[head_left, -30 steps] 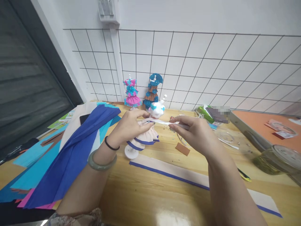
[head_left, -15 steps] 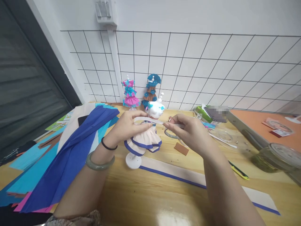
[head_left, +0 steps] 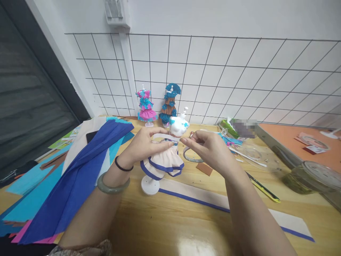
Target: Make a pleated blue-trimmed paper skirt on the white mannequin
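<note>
A small dress form [head_left: 179, 125] with a white bodice and blue dabs leans to the right in front of me. Its tiered cream skirt [head_left: 166, 161] has blue hems, and the round white base [head_left: 150, 185] rests on the table. At waist level a narrow white strip of tape [head_left: 168, 137] spans my two hands. My left hand [head_left: 145, 144] is curled, with one end of the strip between thumb and fingers, close against the dress. On the other side, my right hand [head_left: 205, 145] pinches the strip's other end between thumb and index finger.
A tape roll [head_left: 193, 154] and brown paper scrap [head_left: 204, 169] lie below my right hand. A cream strip with blue edge [head_left: 197, 195] crosses the table. A yellow cutter [head_left: 263, 188] lies right, folded crepe paper [head_left: 80, 170] left. Two dressed forms, pink [head_left: 148, 114] and teal-brown [head_left: 169, 106], stand behind.
My right hand has shifted slightly left, closer to the dress form, and the visible span of white tape is shorter. The camera view has moved a little; my left hand keeps its pose.
</note>
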Demonstrator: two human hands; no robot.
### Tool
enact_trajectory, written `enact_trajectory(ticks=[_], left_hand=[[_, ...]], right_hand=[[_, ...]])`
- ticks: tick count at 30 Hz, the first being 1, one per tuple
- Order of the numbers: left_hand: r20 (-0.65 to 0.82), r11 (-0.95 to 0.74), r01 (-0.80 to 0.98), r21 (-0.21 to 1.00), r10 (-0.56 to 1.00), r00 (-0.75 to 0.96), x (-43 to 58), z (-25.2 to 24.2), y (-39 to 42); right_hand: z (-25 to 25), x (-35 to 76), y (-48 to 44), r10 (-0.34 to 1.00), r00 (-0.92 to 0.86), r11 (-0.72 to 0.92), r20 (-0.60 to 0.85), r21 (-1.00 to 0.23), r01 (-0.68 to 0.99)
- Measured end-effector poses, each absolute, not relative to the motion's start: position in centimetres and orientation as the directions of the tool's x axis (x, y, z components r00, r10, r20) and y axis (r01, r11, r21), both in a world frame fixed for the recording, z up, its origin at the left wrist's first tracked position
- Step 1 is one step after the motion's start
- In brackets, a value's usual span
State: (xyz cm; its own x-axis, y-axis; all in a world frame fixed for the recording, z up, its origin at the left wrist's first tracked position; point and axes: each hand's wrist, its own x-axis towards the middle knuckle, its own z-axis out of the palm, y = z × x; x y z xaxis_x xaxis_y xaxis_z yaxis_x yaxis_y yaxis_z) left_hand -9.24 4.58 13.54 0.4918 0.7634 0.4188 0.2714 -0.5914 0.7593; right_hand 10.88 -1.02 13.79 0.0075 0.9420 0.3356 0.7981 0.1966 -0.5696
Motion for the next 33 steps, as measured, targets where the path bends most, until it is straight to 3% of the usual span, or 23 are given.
enact_trajectory(ticks=[12,16,22,28,33], left_hand=[[0.403,-0.546,0.057,0.836,0.681,0.611,-9.4,13.4,4.9],[0.432,-0.558,-0.036,0.829,0.598,0.675,-9.5,13.0,5.4],[0.330,-0.518,-0.014,0.855,0.523,0.786,-9.8,12.6,6.0],[0.284,-0.516,0.001,0.857,0.473,0.834,-9.8,12.3,6.4],[0.256,-0.468,-0.008,0.884,0.469,0.845,-9.9,11.6,6.8]], right_hand=[[14.1,11.1,-1.3,0.967,-0.037,0.184,0.254,-0.587,0.789],[13.9,11.5,-1.0,0.973,-0.117,0.216,0.198,-0.611,0.762],[13.9,12.2,-0.8,0.960,-0.277,0.229,0.046,-0.701,0.675],[13.8,12.3,-0.9,0.954,-0.285,0.275,0.096,-0.658,0.701],[13.9,12.2,-1.0,0.922,-0.282,0.384,0.267,-0.528,0.757]])
